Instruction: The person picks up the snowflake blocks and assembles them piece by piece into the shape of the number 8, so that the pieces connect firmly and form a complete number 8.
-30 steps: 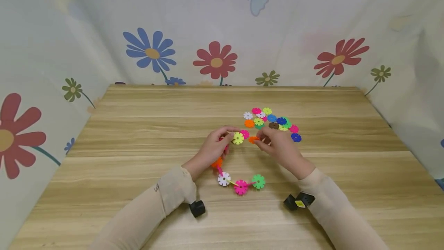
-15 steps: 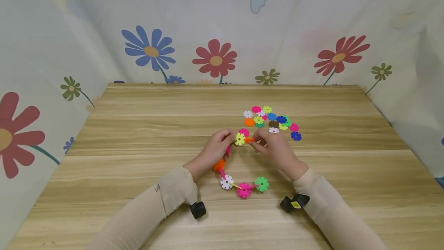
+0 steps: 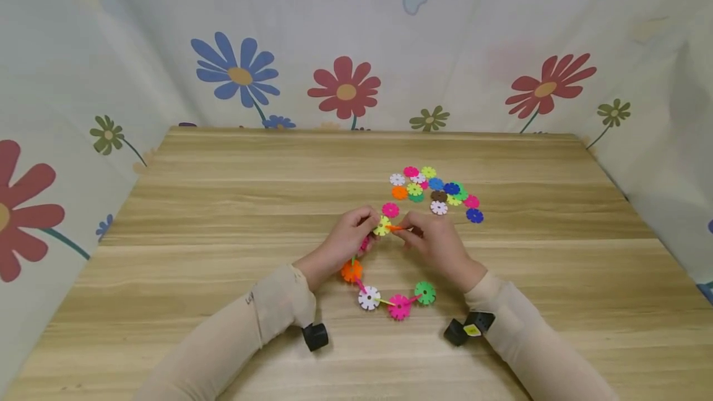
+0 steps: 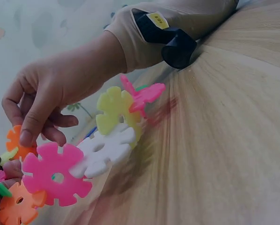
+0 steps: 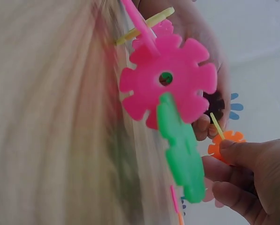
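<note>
A chain of notched plastic snowflake discs hangs from my left hand [image 3: 342, 240], whose thumb and fingers grip it near its upper end. A yellow disc [image 3: 382, 226] sticks out beyond those fingertips. My right hand [image 3: 442, 243] pinches an orange disc [image 5: 231, 138] by its edge; it meets the yellow disc edge-on, and how deep their slots engage is too small to tell. Below, the chain curves through an orange disc [image 3: 351, 271], a white disc [image 3: 369, 298] and a pink disc [image 3: 398, 307] to a green disc [image 3: 425, 293]. My left fingers hide part of the chain.
Beyond my hands, several loose discs in mixed colours lie on the wooden table [image 3: 250, 178], among them a blue disc [image 3: 475, 215] and a white disc [image 3: 439, 207]. A single pink disc [image 3: 390, 210] lies just past the yellow one. A flowered cloth [image 3: 473, 36] hangs behind.
My right hand has moved left, bringing the orange disc from apart up against the yellow disc. A loose white disc it covered now shows. The chain's lower end has shifted slightly right.
</note>
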A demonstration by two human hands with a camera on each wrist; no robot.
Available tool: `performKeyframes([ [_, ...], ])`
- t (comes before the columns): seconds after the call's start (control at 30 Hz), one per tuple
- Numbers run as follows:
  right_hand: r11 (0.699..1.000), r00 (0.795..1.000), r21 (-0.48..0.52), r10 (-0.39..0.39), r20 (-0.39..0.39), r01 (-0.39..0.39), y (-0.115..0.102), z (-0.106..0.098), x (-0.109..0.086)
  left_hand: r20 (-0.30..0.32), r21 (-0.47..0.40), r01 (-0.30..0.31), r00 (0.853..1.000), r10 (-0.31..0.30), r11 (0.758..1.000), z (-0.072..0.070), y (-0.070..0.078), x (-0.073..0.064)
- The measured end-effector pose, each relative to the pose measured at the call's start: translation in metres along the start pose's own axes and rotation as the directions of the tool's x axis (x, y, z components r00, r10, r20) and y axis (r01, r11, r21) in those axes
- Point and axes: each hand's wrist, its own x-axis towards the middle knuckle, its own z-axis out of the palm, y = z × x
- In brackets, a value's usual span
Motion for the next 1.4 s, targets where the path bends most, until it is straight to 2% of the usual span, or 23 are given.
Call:
performKeyframes([
  [0.2, 1.000, 1.000, 0.026, 0.018, -0.011, -0.018, -0.001, -0.001, 0.002, 0.019, -0.020, 0.006, 1.000, -0.006, 1.000, -0.003, 0.006, -0.001],
  [0.4, 1.000, 1.000, -0.009, 0.018, -0.020, -0.018, -0.003, -0.002, 0.003, 0.054, 0.082, -0.062, 0.997, 0.058, 0.995, -0.005, 0.007, -0.002],
  [0.57, 0.999, 1.000, -0.031, -0.007, -0.013, 0.007, -0.003, -0.001, 0.004, 0.094, 0.154, -0.097, 0.992, 0.083, 0.983, -0.006, 0.004, -0.001],
  [0.77, 0.999, 1.000, -0.049, 0.011, 0.013, -0.010, -0.002, 0.000, 0.004, 0.080, 0.185, -0.110, 0.992, 0.096, 0.977, -0.006, 0.000, -0.001],
  [0.97, 0.992, 0.993, -0.095, 0.086, 0.078, -0.078, 0.001, -0.006, 0.006, 0.035, 0.193, -0.111, 0.994, 0.106, 0.975, -0.007, -0.002, 0.000],
  [1.13, 0.974, 0.975, -0.144, 0.193, 0.113, -0.176, 0.006, -0.018, 0.009, 0.002, 0.196, -0.099, 0.995, 0.100, 0.976, -0.007, -0.001, -0.001],
  [1.4, 0.933, 0.946, -0.204, 0.315, 0.072, -0.296, 0.025, -0.038, 0.015, -0.041, 0.222, -0.081, 0.995, 0.092, 0.972, -0.006, 0.003, -0.001],
])
